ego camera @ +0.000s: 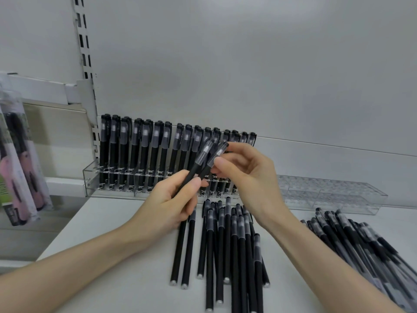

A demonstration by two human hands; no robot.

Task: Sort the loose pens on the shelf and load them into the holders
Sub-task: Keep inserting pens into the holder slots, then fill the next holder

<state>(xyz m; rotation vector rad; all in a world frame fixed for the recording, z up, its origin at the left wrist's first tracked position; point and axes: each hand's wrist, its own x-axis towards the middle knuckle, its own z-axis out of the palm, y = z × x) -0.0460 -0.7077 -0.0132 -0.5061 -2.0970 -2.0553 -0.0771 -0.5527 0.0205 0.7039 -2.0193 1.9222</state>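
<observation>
So, head view. Left hand (178, 197) grips two black pens (198, 168) by the barrels, caps tilted up and to the right. Right hand (246, 175) meets it, thumb and forefinger pinching the clear cap end of the right-hand pen. Hands close together above the white shelf (108, 224). Behind them a clear holder (90, 177) sits against the back wall, a row of pens upright in it. Second clear holder (338, 195) lies to its right. Loose pens (225, 245) lie on the shelf below the hands; another pile (361, 240) at right. Packaged goods (20, 168) at far left.
</observation>
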